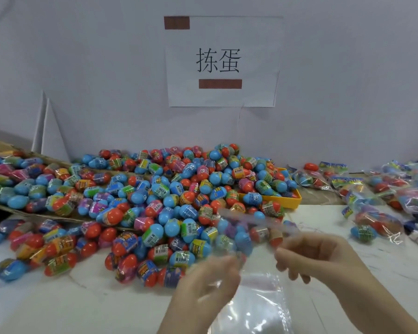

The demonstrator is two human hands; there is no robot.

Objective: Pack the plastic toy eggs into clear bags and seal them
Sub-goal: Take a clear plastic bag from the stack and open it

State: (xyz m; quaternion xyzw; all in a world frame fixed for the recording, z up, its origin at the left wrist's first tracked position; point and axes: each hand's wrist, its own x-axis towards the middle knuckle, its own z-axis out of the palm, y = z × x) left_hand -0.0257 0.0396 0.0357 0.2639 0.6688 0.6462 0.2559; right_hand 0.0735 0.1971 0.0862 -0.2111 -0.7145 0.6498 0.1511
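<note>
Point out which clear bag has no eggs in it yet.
The clear bag lying flat under the hands, nearest the camera, looks empty. The bags piled at the right already hold eggs, and so does the one held up between the two hands.

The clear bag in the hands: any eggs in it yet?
Empty, it seems: the clear bag hangs flat between left hand and right hand; motion blur hides its mouth.

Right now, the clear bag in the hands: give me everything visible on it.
The clear bag is thin, glossy, see-through plastic, motion-blurred. It is held up over the near edge of the egg pile, apparently empty; eggs show through it. The left hand and the right hand each pinch an edge. More clear bags lie flat on the white table below it.
</note>
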